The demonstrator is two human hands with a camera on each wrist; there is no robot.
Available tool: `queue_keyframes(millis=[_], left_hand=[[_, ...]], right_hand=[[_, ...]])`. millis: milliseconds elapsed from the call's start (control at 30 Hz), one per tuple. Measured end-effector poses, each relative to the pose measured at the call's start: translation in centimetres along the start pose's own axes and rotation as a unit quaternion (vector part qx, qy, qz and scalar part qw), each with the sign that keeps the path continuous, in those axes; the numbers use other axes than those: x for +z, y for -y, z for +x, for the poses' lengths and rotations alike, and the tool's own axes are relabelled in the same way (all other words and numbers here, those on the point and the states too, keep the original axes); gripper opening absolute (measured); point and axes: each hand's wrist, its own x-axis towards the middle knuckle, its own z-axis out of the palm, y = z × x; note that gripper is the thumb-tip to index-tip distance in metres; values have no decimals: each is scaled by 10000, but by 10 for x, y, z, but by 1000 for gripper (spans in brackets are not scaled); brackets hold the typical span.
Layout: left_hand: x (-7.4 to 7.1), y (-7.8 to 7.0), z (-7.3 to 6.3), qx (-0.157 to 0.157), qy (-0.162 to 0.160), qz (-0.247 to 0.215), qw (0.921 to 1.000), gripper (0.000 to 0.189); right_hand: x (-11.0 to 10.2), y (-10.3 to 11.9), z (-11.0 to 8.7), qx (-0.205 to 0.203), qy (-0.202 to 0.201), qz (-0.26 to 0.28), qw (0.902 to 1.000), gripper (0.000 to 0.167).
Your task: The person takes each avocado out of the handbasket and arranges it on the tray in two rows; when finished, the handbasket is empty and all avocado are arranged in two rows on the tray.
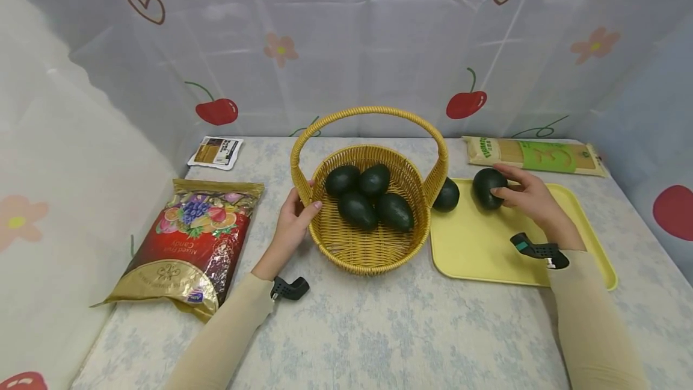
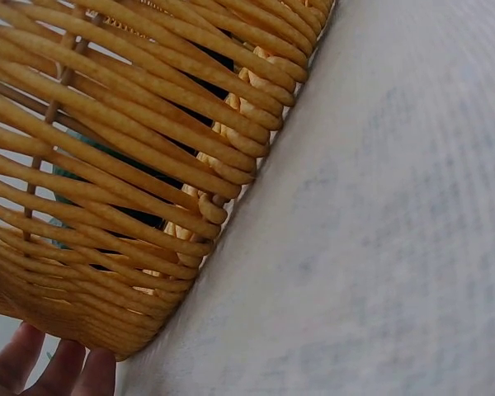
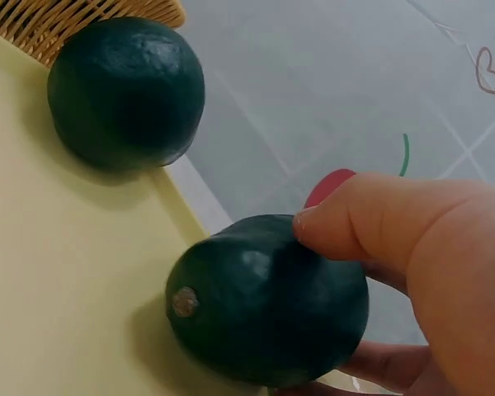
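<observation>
Avocado (image 1: 489, 188), by the far edge of the tray (image 1: 476, 257) and left of that edge's middle, is in the grasp of the right hand (image 1: 522, 194), thumb on one side and fingers round the other. Whether its underside touches the tray cannot be told. That spread hold across the smooth body looks sound; a light, even squeeze should do, as the curved skin could roll or slip. Any lift ought to go straight up first, well clear of the second avocado (image 1: 448, 196) at the tray's far left corner, which a sideways drag might knock. Left of the tray, the basket (image 1: 369, 271) holds four others (image 1: 357, 212). The left hand (image 1: 292, 218) pinches its left side, thumb over the rim and fingers against the outer weave; keeping that grip firm but not tugging should stop it tipping. The pasta pack (image 1: 541, 157) lies along the tabletop's (image 1: 352, 330) far edge, beyond the tray, and the candy bag (image 1: 184, 245) by the left edge, well apart from both hands' work.
</observation>
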Motion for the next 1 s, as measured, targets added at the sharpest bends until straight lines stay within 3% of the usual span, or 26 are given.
queue_keyframes(millis=[600, 1000], left_hand=[[0, 0, -1, -40, 17, 11, 10000, 51], [-1, 1, 0, 16, 28, 35, 10000, 52]], right_hand=[[3, -2, 4, 228, -121, -85, 9996, 65], [-1, -1, 1, 120, -155, -126, 9997, 68]])
